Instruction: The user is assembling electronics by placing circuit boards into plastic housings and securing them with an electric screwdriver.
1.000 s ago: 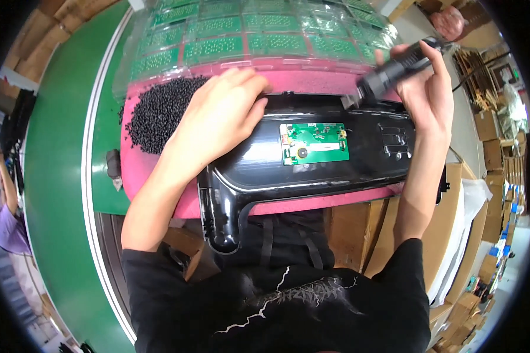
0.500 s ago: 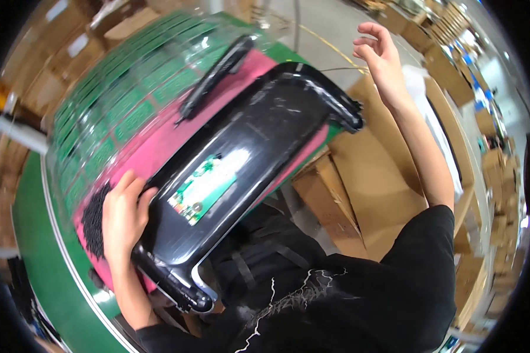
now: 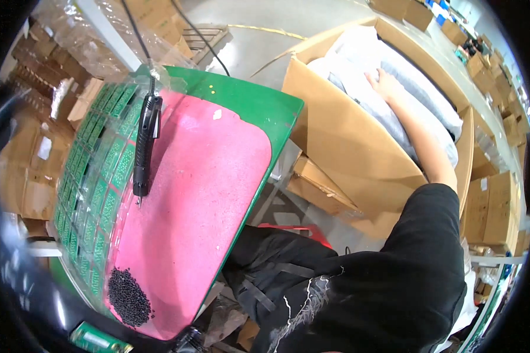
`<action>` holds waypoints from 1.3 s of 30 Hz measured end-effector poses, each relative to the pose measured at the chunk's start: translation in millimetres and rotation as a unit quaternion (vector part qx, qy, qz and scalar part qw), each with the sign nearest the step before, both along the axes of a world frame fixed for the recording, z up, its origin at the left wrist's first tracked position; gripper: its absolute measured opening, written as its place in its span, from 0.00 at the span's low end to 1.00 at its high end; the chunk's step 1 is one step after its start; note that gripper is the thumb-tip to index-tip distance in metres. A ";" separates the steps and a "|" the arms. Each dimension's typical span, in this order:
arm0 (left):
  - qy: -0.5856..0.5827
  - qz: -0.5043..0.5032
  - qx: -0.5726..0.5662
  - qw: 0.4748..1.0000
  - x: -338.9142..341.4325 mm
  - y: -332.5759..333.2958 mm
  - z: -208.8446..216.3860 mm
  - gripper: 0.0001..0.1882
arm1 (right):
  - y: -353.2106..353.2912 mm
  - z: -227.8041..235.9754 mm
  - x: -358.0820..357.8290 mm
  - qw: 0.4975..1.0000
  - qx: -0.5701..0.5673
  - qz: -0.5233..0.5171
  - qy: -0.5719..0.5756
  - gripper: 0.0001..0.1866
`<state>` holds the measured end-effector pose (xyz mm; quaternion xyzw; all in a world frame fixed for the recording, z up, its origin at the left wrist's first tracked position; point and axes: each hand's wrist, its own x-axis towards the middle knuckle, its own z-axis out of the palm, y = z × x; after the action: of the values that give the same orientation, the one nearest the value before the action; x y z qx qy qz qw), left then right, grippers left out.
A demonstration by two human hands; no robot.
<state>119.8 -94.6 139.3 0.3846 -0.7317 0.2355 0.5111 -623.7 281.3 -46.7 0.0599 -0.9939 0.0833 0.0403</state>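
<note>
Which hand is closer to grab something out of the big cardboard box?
The right hand. It already reaches into the cardboard box and rests on the pale wrapped bundles. The left hand is out of view.

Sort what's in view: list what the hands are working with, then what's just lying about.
In hand:
- right hand, resting on the grey-white wrapped bundles
- large cardboard box holding them

Lying about:
- black electric screwdriver on the pink mat
- pile of black screws
- trays of green circuit boards
</note>
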 end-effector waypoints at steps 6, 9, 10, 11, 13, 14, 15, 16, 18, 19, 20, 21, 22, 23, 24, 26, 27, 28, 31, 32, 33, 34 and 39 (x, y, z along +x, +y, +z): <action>0.214 0.094 0.097 0.968 54.1 6.8 -9.6 0.11 | -27.1 25.2 21.0 1.000 0.019 -0.024 0.001 0.43; 0.248 0.017 0.134 0.959 76.9 -5.0 -17.7 0.10 | -27.8 29.4 32.3 0.999 0.016 -0.039 -0.016 0.42; 0.259 -0.009 0.147 0.954 84.4 -11.4 -20.1 0.10 | -25.5 30.2 32.8 0.999 0.014 -0.042 -0.017 0.42; 0.271 -0.035 0.159 0.949 92.7 -16.7 -22.3 0.10 | -23.9 31.2 32.3 0.999 0.025 -0.041 -0.017 0.42; 0.296 -0.080 0.182 0.934 112.4 -32.3 -26.6 0.09 | -26.0 31.1 34.5 0.999 0.035 -0.035 -0.016 0.42; 0.309 -0.100 0.194 0.926 123.4 -38.4 -28.5 0.09 | -27.7 30.2 36.8 0.998 0.009 -0.052 -0.022 0.41; 0.325 -0.116 0.205 0.916 135.1 -42.5 -32.4 0.09 | -32.6 31.4 34.0 0.998 -0.016 -0.063 -0.025 0.40; 0.343 -0.134 0.218 0.904 145.9 -49.1 -37.7 0.09 | -22.6 22.3 20.9 0.998 -0.012 -0.057 -0.019 0.40; 0.389 -0.166 0.243 0.873 165.6 -64.1 -58.0 0.09 | 13.7 -0.7 -22.8 0.962 -0.262 0.030 0.067 0.39; 0.414 -0.180 0.254 0.855 175.2 -70.1 -71.6 0.08 | 31.1 -0.9 -41.7 0.942 -0.308 0.051 0.127 0.37; 0.424 -0.174 0.242 0.855 191.0 -45.2 -58.2 0.08 | -5.3 23.0 -3.9 0.934 -0.337 0.065 0.099 0.32; 0.434 -0.131 0.217 0.865 241.6 -74.7 -68.9 0.08 | -33.9 39.3 9.3 0.929 -0.276 0.206 0.137 0.28; 0.518 -0.113 0.249 0.811 293.0 -92.9 -72.3 0.14 | -57.4 57.6 33.5 0.920 -0.278 0.267 0.075 0.27; 0.592 -0.126 0.290 0.741 365.2 -94.4 -90.8 0.21 | -45.0 77.5 61.8 0.921 -0.271 0.278 0.035 0.26; 0.460 0.051 0.264 0.846 253.2 -74.6 -98.9 0.28 | -43.1 98.4 89.6 0.924 -0.228 0.306 0.002 0.29; 0.738 -0.175 0.188 0.624 155.5 -45.7 -44.5 0.25 | -37.4 84.9 109.9 0.943 -0.137 0.299 -0.043 0.30; 0.671 -0.179 0.190 0.694 132.7 -32.1 -28.0 0.24 | -40.7 95.8 123.9 0.951 -0.134 0.208 -0.188 0.29; 0.647 -0.168 0.191 0.719 114.2 -31.5 -27.3 0.25 | -39.9 112.2 134.7 0.948 -0.115 0.179 -0.237 0.29; 0.518 -0.209 0.288 0.777 102.5 -39.8 -28.0 0.29 | 7.6 110.5 126.2 0.926 -0.090 0.180 -0.319 0.21; 0.508 -0.239 0.299 0.772 98.5 -34.2 -30.3 0.25 | 14.3 114.7 133.1 0.909 -0.057 0.227 -0.345 0.26; 0.472 -0.255 0.308 0.786 78.2 -25.9 -32.0 0.20 | 30.4 101.0 128.9 0.893 -0.056 0.323 -0.310 0.30; 0.418 -0.218 0.328 0.819 47.6 -13.1 -22.0 0.14 | 35.7 98.5 128.7 0.911 -0.020 0.270 -0.312 0.30; 0.054 -0.345 0.393 0.851 -86.5 26.4 -36.0 0.09 | 50.8 96.6 161.4 0.935 -0.074 0.155 -0.309 0.26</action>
<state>33.3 -68.2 103.3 0.2887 -0.8201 -0.2841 0.4042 -462.3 332.1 49.9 0.1815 -0.9267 0.1762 -0.2780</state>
